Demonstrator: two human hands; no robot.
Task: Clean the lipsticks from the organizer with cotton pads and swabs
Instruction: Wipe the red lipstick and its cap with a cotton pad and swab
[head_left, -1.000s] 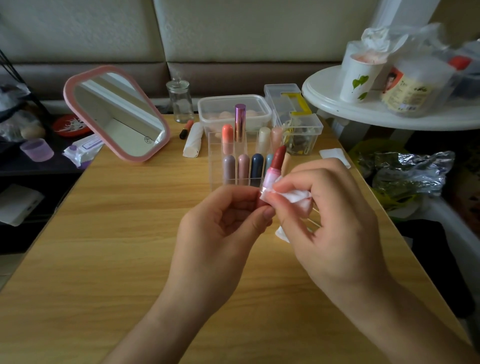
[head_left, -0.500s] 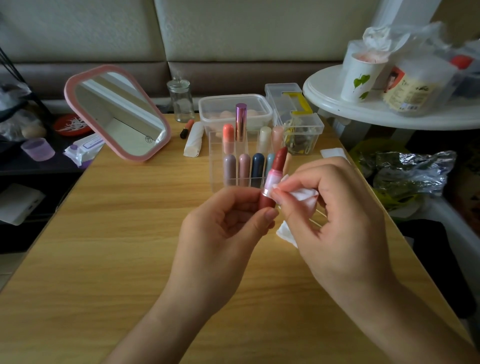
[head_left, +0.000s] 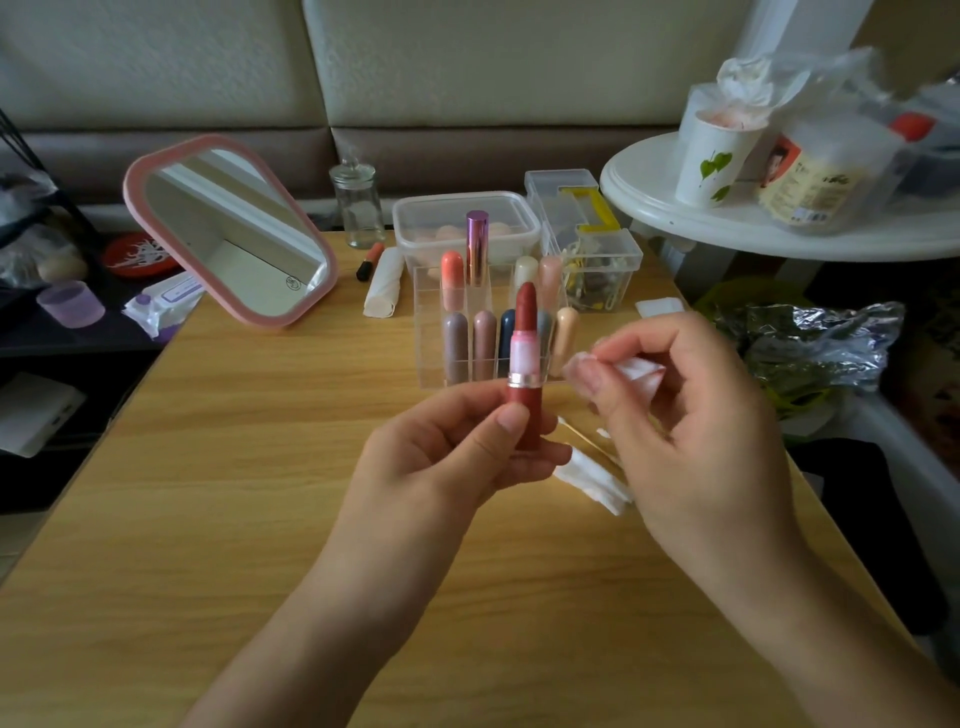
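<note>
In the head view, our left grip (head_left: 441, 457) is clamped on the uncapped red lipstick (head_left: 524, 364), held upright above the tabletop (head_left: 260, 467). Our right grip (head_left: 691, 415) pinches a cotton pad (head_left: 639, 371) just beside it, not touching. We judge the task is early: several lipsticks remain in the organizer (head_left: 431, 332).

Only hands and forearms of the person fall in frame. Left hand (head_left: 441, 457) and right hand (head_left: 691, 415): both bare. Left forearm (head_left: 311, 623) and right forearm (head_left: 831, 613) bare from wrist to lower frame edge. Fingernails short, rounded, plain; left thumbnail (head_left: 511, 417) the clearest. Right fingertips (head_left: 587, 376) motion-blurred, nail detail unreadable there. Fingers slim, knuckles smooth.
</note>
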